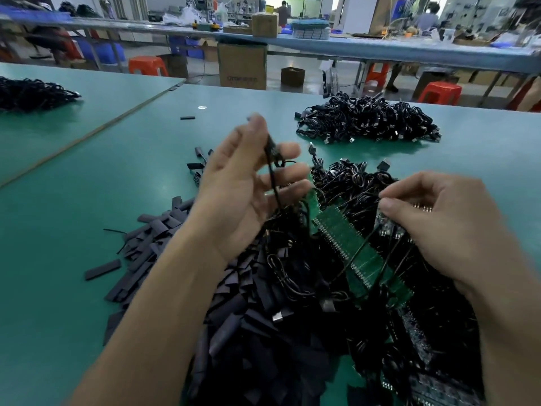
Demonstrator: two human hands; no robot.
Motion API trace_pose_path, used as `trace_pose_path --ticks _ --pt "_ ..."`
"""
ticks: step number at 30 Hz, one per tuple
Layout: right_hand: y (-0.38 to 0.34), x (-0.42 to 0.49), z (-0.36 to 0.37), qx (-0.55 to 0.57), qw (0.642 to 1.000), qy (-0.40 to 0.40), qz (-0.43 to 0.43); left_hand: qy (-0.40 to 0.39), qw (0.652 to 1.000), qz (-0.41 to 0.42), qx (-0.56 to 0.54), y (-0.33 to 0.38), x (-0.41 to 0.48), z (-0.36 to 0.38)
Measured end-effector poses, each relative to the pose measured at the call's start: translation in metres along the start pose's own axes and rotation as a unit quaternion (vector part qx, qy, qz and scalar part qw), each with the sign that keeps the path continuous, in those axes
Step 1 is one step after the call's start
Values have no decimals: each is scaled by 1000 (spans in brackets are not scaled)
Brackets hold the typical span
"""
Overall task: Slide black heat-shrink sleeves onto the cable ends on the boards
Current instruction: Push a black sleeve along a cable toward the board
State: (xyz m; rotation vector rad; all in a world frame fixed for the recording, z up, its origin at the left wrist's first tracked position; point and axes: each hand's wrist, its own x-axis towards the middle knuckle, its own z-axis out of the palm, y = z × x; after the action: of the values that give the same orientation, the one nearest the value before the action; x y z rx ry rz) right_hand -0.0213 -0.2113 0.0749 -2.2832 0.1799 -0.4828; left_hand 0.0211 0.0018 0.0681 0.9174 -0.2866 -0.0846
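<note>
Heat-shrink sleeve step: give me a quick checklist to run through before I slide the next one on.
1. Left hand holds a black cable lifted off the pile: ok.
2. Right hand pinches the small board: ok.
3. Sleeve already threaded on the held cable: cannot tell, that spot is blurred.
4. Loose sleeves lying close by the left forearm: ok.
5. Held cable free of others: not ok, it drops into the cable tangle beside the green board.
</note>
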Motion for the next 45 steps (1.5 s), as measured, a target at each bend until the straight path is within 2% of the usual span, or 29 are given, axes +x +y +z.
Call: trace_pose_path --ticks 2,3,5,7,11,15,18,22,26,33,35,39,42,45 --pt "-10 -8 -2 -93 995 27 -14 67 988 81 111 6 -1 -2" --pt "-15 -11 -1 -132 990 37 -23 100 969 124 188 7 -2 -3" --pt "-26 -17 4 -178 981 50 -56 150 908 199 337 8 -2 -5" --pt "-39 -26 16 -153 981 21 -120 166 844 237 453 6 -3 -6" --pt "-51 -40 50 -140 957 -115 -227 186 766 197 583 5 -5 -8" --pt "-41 -45 84 -198 917 -183 -295 187 734 114 642 11 -4 -7" --pt "-32 -49 106 -228 892 -226 -317 168 717 100 668 13 -8 -2" --pt "-37 -58 128 -251 888 -217 -318 159 713 92 677 13 -12 3" --pt "-46 -59 138 -233 896 -224 -304 169 725 87 662 13 -12 4" --pt "-48 -62 126 -206 904 -217 -305 162 728 110 657 9 -10 3" --pt "-45 -58 114 -165 923 -206 -279 159 736 119 647 8 -10 3" --pt "-36 -41 76 -25 974 -148 -169 140 755 133 627 6 -10 -2" --pt "-26 -25 46 31 983 -68 -169 103 774 118 613 2 -10 -1" --pt "-16 -14 24 99 981 -33 -162 61 808 85 580 -2 -10 2"
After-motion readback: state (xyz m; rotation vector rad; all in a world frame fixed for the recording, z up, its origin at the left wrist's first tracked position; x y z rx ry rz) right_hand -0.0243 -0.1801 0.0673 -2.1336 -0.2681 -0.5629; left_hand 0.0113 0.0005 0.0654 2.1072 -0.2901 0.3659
